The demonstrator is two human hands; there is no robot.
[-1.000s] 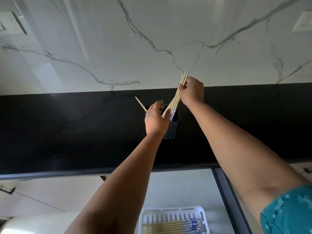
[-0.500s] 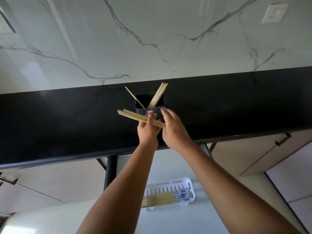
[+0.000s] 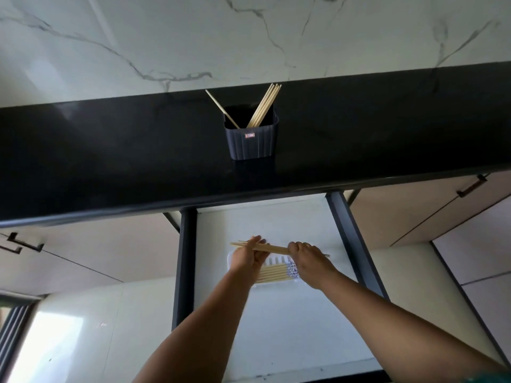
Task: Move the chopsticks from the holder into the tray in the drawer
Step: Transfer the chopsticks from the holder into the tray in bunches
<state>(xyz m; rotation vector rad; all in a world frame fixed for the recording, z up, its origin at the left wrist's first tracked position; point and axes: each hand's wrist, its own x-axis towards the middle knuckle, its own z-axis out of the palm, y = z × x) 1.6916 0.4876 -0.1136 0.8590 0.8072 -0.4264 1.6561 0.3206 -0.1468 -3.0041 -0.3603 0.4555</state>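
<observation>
A dark ribbed holder point(image 3: 251, 142) stands on the black countertop point(image 3: 110, 161) with several wooden chopsticks point(image 3: 264, 106) leaning in it. Below, the drawer point(image 3: 276, 313) is pulled out, and a white slotted tray point(image 3: 272, 261) lies in it with several chopsticks point(image 3: 272, 273) inside. My left hand point(image 3: 247, 257) and my right hand point(image 3: 311, 262) together grip a bundle of wooden chopsticks point(image 3: 273, 248) held level just above the tray. The hands hide both ends of the tray.
Dark metal rails point(image 3: 354, 244) line the drawer on both sides. Beige cabinet fronts with dark handles point(image 3: 471, 186) flank it left and right. A white marble backsplash point(image 3: 249, 37) rises behind the counter.
Both hands carried the bundle of chopsticks down from in front of the holder to just over the tray in the drawer. The view tilted downward.
</observation>
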